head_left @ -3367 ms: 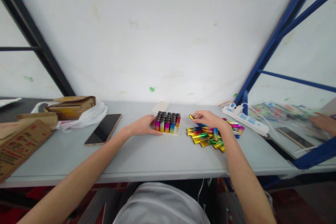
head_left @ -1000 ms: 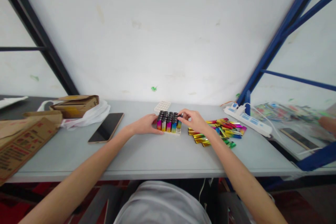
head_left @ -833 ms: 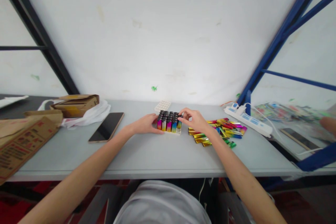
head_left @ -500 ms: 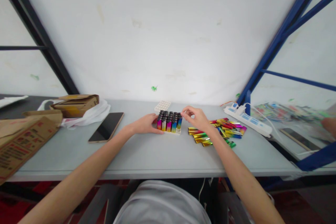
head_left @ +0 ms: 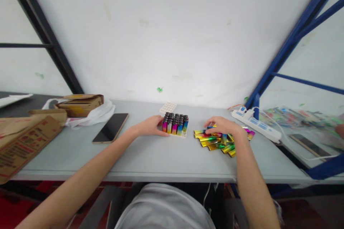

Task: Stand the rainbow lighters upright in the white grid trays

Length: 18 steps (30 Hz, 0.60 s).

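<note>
Upright metallic lighters (head_left: 174, 126) with black tops stand in rows in a white tray (head_left: 184, 135), with a bare spot at its front right corner. My left hand (head_left: 151, 126) grips the left side of this tray, thumb along the front and fingers behind. Over a loose pile of shiny gold, green and multicoloured lighters (head_left: 205, 141) hovers my right hand (head_left: 222, 126). Its fingers are curved and parted, thumb apart from the index finger. Whether the fingertips touch a lighter, I cannot tell.
Behind the filled tray lies a white gridded tray (head_left: 168, 107). A phone (head_left: 110, 128), cardboard boxes (head_left: 32, 139) and a white plastic bag (head_left: 100, 116) are on the left. A power strip (head_left: 258, 126) with cables is on the right, beside a blue metal frame (head_left: 285, 48). Another person's hand shows at the far right edge.
My right hand has moved right, from the tray's right back corner to above the loose lighters. My left hand stays at the tray. The view has shifted slightly.
</note>
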Tool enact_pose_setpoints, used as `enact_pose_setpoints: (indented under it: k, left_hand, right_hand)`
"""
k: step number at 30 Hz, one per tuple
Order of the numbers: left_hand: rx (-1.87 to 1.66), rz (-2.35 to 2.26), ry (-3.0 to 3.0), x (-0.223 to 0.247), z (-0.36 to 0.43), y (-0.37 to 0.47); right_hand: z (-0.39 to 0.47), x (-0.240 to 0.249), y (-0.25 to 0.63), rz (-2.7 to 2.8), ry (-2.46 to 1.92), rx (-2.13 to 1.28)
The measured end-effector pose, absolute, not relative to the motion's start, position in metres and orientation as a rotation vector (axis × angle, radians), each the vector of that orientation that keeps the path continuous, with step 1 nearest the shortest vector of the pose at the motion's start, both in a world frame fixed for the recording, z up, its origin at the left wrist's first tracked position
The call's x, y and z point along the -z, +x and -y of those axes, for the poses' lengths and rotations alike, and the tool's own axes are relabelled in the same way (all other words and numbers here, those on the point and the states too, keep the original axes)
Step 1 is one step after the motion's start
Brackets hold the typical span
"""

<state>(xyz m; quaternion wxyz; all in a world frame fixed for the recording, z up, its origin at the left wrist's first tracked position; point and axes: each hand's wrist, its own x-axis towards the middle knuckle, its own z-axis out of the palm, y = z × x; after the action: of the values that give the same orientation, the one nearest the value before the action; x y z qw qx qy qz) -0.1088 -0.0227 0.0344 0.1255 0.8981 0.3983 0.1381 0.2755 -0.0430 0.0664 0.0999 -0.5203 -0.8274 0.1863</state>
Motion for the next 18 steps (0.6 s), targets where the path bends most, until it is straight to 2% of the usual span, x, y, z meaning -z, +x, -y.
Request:
enact_pose_setpoints:
  k: [3,10,18]
  left_hand:
    - [-0.419,-1.150,2.610,-0.034,0.023,-0.109]
    - [-0.378,-1.148,2.645,-0.037,0.024,-0.108]
    - [-0.366,-1.185,2.621,-0.041,0.027,-0.106]
  right_hand:
    - [0.043,-0.064,0.274,2.474,-1.630,-0.603]
    - [0.038,-0.056,0.260,2.450,-1.635,-0.482]
    - [0.033,-0.050,0.247,2.310,-1.323,-0.451]
